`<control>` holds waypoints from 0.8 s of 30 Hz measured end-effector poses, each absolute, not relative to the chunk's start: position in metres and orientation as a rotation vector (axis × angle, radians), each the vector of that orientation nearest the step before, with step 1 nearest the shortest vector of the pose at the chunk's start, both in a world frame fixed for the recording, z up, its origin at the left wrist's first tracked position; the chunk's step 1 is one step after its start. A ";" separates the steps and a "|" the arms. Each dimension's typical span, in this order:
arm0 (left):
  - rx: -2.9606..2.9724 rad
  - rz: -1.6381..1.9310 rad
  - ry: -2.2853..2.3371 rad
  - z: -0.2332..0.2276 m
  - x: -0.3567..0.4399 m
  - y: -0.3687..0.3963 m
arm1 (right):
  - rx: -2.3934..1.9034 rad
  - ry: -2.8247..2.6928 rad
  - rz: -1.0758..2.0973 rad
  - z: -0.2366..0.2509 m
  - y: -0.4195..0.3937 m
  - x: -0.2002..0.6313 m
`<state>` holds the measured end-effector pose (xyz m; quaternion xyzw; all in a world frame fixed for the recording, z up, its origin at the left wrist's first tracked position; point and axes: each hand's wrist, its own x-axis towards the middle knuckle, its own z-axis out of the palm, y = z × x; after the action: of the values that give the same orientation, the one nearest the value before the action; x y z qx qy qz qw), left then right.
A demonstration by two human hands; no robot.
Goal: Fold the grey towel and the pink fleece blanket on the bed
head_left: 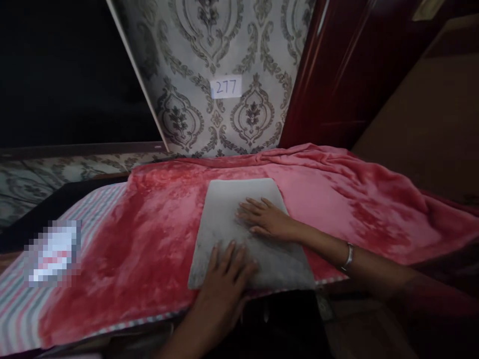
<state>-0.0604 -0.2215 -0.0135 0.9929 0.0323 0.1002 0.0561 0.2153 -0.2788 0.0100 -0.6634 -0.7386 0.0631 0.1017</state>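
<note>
A grey, flat rectangular piece that looks like cloth or a mat [234, 199] lies spread on a red and pink plush blanket [149, 239]. Fingers spread, my left hand [224, 279] rests at the near left part of the grey piece. Further back and to the right, my right hand [267, 218] lies flat on the same piece, fingers apart, with a silver bangle [349, 257] on the wrist. Neither hand grips anything.
A striped sheet [103, 204] shows under the blanket at left, with a blurred white item [56, 257] on it. Behind stand patterned wallpaper [217, 117] bearing a "277" paper [226, 87], a large dark screen [71, 75] and a dark red glossy panel [333, 75].
</note>
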 end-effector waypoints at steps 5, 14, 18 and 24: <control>3.022 0.177 -0.008 -0.028 -0.024 -0.255 | -2.138 -2.031 0.186 -0.008 -0.295 0.238; 2.564 0.404 0.132 0.017 -0.060 -0.213 | -1.936 -0.920 0.250 -0.040 -0.297 0.281; 1.717 0.639 0.707 0.030 -0.074 -0.156 | -1.529 -0.558 0.475 -0.058 -0.340 0.263; 1.025 0.318 0.676 0.022 -0.065 -0.112 | -1.329 -0.439 0.730 -0.046 -0.364 0.212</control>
<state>-0.0645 -0.1121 0.0220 0.4790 0.3156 0.1484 0.8056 0.2122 -0.3644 -0.0459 -0.5976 -0.1975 0.3281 0.7044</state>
